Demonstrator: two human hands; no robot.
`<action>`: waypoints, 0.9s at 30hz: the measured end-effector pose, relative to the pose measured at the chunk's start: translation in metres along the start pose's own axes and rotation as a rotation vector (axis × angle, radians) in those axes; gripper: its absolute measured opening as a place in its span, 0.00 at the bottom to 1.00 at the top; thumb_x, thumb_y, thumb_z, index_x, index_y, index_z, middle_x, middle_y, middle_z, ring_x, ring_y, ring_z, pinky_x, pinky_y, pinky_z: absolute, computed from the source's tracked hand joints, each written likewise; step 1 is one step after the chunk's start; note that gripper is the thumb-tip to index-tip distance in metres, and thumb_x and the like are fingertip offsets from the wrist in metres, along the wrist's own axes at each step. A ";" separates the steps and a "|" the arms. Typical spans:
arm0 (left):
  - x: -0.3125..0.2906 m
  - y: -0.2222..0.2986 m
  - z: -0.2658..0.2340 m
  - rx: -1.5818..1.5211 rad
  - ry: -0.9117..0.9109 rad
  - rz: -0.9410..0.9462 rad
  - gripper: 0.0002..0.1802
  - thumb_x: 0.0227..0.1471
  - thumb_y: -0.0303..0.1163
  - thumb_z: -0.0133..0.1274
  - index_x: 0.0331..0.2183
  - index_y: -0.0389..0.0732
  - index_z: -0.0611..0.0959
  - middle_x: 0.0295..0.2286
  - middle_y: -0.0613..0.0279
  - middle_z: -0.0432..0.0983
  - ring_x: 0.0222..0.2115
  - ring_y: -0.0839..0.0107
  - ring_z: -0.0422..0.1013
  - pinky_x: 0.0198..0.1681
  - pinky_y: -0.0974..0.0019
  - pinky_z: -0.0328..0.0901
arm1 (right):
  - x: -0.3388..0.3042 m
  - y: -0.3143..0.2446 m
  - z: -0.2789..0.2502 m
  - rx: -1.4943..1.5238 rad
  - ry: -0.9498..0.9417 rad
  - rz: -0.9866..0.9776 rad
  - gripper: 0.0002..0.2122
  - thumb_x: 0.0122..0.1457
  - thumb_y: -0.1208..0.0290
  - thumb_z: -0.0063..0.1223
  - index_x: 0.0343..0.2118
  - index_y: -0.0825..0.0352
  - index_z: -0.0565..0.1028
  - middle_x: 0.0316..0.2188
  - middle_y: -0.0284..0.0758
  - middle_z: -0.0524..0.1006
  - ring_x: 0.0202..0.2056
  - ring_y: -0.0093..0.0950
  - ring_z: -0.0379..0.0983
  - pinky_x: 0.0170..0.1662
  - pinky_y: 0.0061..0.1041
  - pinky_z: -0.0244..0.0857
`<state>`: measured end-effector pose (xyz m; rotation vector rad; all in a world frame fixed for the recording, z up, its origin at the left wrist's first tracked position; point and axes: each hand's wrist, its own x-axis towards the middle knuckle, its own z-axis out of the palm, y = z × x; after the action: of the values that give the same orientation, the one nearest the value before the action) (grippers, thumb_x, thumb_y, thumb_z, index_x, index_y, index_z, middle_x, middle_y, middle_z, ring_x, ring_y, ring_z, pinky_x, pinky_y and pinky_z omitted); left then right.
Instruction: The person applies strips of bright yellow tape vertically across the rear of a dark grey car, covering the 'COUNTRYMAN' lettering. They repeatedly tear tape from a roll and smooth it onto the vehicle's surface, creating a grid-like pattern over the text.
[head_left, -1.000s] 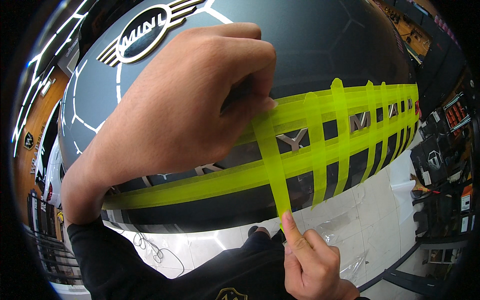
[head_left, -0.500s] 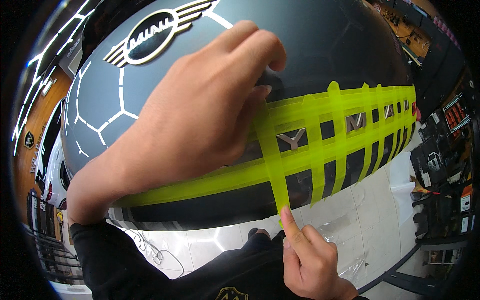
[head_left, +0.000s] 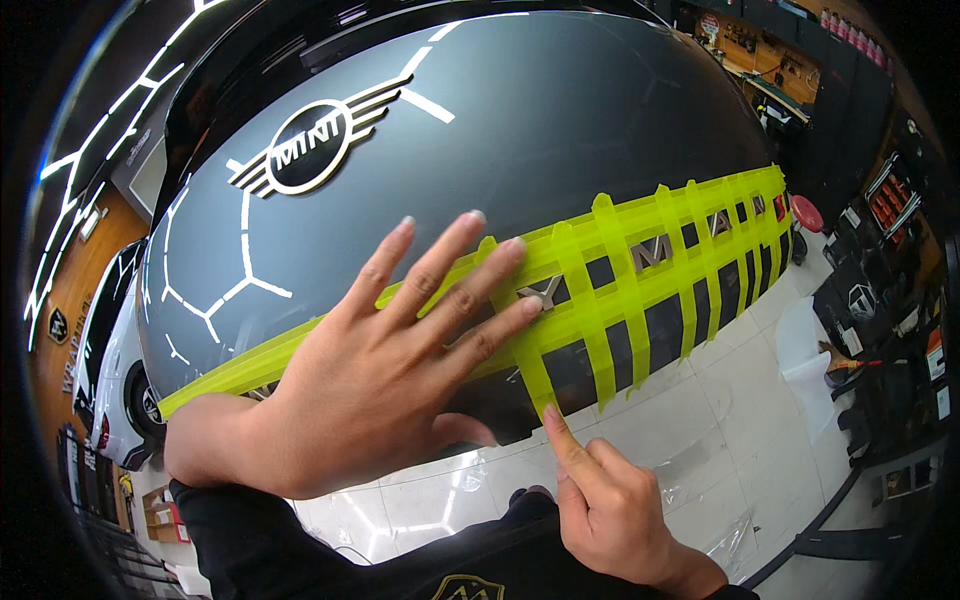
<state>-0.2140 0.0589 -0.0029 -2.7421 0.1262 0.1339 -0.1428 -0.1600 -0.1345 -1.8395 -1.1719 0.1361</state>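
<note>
A dark grey car panel [head_left: 560,120] curves across the view, bearing a grid of yellow-green masking tape [head_left: 620,318] around raised chrome letters [head_left: 652,253]. My left hand [head_left: 385,350] lies open over the taped band, fingers spread, hiding part of it; its fingertips are by one upright tape strip [head_left: 531,372] and a chrome letter. My right hand [head_left: 615,505] is at that strip's lower end, below the panel's edge. Its index finger is stretched along the tape end while the other fingers are curled; the grip behind the tape is hidden.
A winged badge [head_left: 308,148] stands out from the panel at upper left. Below lies a pale tiled floor [head_left: 690,440]. Black cases [head_left: 850,310] and a red stool [head_left: 805,213] are at the right. A white car [head_left: 122,400] stands at the far left.
My left hand has come down from the strip's upper end and spread its fingers flat over the tape. My right hand stays at the lower end. The view has shifted, showing more of the panel.
</note>
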 end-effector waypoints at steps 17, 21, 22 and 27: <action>0.002 -0.003 0.002 0.039 -0.061 0.076 0.61 0.36 0.75 0.61 0.70 0.85 0.52 0.73 0.46 0.33 0.73 0.36 0.30 0.73 0.32 0.29 | -0.004 0.003 0.003 -0.016 0.017 0.022 0.29 0.58 0.84 0.54 0.65 0.66 0.71 0.21 0.41 0.67 0.19 0.37 0.69 0.24 0.34 0.65; -0.003 -0.001 0.003 0.026 -0.031 0.062 0.61 0.37 0.74 0.61 0.70 0.82 0.53 0.73 0.44 0.35 0.73 0.38 0.32 0.74 0.35 0.34 | -0.004 0.007 0.017 0.166 0.155 -0.007 0.24 0.61 0.80 0.55 0.62 0.73 0.71 0.28 0.45 0.77 0.22 0.35 0.76 0.26 0.33 0.69; -0.004 0.001 0.007 0.009 -0.007 0.053 0.61 0.36 0.75 0.61 0.70 0.81 0.54 0.73 0.44 0.36 0.73 0.39 0.33 0.74 0.35 0.35 | -0.004 0.009 0.022 0.259 0.231 -0.014 0.22 0.62 0.78 0.56 0.60 0.75 0.72 0.30 0.47 0.80 0.23 0.35 0.79 0.26 0.33 0.70; -0.008 0.017 0.036 0.049 0.081 0.042 0.61 0.38 0.75 0.59 0.71 0.77 0.55 0.73 0.43 0.39 0.73 0.40 0.36 0.74 0.37 0.38 | -0.015 0.026 0.039 0.823 0.206 0.413 0.09 0.70 0.70 0.52 0.43 0.73 0.73 0.22 0.38 0.79 0.24 0.21 0.75 0.28 0.24 0.66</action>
<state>-0.2263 0.0571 -0.0414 -2.6979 0.2069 0.0304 -0.1537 -0.1502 -0.1816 -1.2787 -0.4555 0.5594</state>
